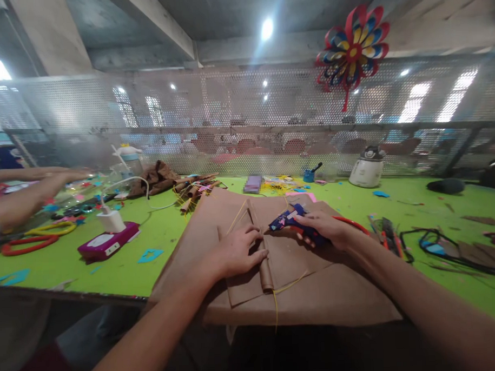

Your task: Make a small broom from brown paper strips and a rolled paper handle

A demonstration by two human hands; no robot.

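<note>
My left hand (237, 253) presses flat on a rolled tube of brown paper (265, 271) that lies on a stack of brown paper sheets (316, 296). A thin yellow string (281, 290) runs out of the tube's near end. My right hand (326, 229) grips a blue patterned glue gun (291, 219), its nozzle pointing left at the paper just beside the roll's upper part. Both hands rest on the sheets near the front edge of the green table (164, 237).
Another person's arms (24, 196) reach in at far left, near red and yellow rings (34, 239). A magenta device with a white charger (109, 239) sits left. Paper rolls (194, 190), a white appliance (366, 168), cables and scissors (428, 247) lie around. A pinwheel (352, 49) hangs on mesh.
</note>
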